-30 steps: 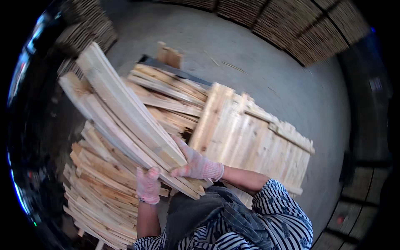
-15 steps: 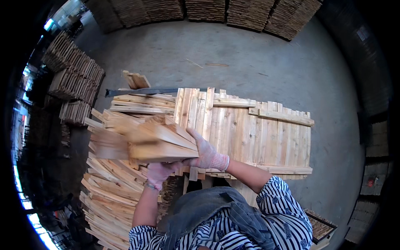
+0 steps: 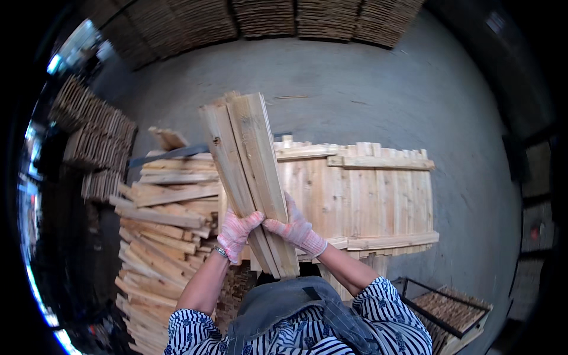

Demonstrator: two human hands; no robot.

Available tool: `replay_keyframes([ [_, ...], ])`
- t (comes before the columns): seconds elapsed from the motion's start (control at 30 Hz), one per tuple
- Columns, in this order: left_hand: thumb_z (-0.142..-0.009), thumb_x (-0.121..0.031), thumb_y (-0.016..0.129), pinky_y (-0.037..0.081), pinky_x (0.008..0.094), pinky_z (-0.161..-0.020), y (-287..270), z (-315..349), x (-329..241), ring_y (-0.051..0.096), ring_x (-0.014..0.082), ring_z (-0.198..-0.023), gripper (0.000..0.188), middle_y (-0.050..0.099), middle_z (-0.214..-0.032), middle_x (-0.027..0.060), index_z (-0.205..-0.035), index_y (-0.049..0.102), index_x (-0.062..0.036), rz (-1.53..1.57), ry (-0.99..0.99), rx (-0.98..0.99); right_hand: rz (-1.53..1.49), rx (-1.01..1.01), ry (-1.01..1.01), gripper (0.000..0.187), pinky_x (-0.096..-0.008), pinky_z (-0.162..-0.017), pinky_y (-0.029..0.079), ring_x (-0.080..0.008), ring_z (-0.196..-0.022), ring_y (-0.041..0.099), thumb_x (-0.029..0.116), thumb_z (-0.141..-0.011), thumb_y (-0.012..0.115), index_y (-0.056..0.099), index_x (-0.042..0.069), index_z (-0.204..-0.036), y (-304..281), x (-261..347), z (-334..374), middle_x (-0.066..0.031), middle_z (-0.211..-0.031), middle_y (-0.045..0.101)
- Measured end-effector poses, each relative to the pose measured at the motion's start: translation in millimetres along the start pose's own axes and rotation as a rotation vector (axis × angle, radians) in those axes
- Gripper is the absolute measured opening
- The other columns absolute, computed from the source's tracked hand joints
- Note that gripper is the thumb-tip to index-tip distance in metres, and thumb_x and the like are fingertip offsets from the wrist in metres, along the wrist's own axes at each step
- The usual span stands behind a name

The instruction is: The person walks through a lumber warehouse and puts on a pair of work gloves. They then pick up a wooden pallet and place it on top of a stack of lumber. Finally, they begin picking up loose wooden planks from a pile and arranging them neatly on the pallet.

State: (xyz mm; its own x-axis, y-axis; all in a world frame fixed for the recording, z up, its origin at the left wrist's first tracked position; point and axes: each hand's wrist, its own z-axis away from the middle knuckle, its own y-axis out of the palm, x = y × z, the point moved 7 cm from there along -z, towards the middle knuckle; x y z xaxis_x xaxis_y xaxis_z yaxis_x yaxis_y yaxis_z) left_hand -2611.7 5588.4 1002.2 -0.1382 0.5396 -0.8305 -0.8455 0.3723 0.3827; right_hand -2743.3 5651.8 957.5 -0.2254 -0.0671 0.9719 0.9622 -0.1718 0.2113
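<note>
In the head view, I see the left hand (image 3: 238, 232) and right hand (image 3: 299, 231) gripping a bundle of boards (image 3: 260, 160) from either side, above the left part of a plank row (image 3: 361, 201). Left of that row sprawls a wood heap (image 3: 151, 257); well beyond it stand wood stacks (image 3: 325, 21).

The boards (image 3: 253, 171) were pale tan, one bearing a dark brown knot (image 3: 216, 141). Either side of the boards, the gloves (image 3: 238, 231) were white mottled with pink. Below the boards, the apron (image 3: 275, 303) was grey and the shirt (image 3: 393, 310) striped dark and white. Beyond the boards, the floor (image 3: 355, 71) was grey.
</note>
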Motion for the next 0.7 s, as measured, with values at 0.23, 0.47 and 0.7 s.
replay_keyframes([
  [0.23,-0.085,-0.028,0.078,0.053,0.0374,-0.092,37,-102,164,0.064,0.0203,-0.104,0.05,0.068,-0.113,0.0089,-0.123,0.06,-0.0005,0.004,-0.492,0.105,0.248,-0.32,0.438,0.085,-0.0368,-0.098,0.048,-0.0273,-0.116,0.06,0.034,-0.087,0.073,0.027,-0.004,-0.148,-118,-55,29,-0.0225,-0.126,0.06],
  [0.47,-0.082,-0.025,0.081,0.045,0.034,-0.103,16,-143,224,0.057,0.0248,-0.118,0.088,0.058,-0.132,0.0175,-0.148,0.03,0.0026,-0.484,-0.413,-0.221,0.291,-0.436,0.591,0.087,-0.038,-0.096,0.049,-0.0327,-0.114,0.062,0.036,-0.087,0.073,0.026,-0.005,-0.148,-162,-132,26,-0.0256,-0.125,0.061],
  [0.7,-0.086,-0.037,0.07,0.024,0.0354,-0.12,27,-149,204,0.029,0.0328,-0.146,0.096,0.027,-0.155,0.0294,-0.156,0.014,-0.0024,-1.182,-0.284,-0.34,0.975,-0.619,0.737,0.102,-0.0457,-0.105,0.044,-0.0405,-0.128,0.051,0.057,-0.082,0.067,0.021,-0.001,-0.152,-251,-119,78,-0.0298,-0.144,0.044],
])
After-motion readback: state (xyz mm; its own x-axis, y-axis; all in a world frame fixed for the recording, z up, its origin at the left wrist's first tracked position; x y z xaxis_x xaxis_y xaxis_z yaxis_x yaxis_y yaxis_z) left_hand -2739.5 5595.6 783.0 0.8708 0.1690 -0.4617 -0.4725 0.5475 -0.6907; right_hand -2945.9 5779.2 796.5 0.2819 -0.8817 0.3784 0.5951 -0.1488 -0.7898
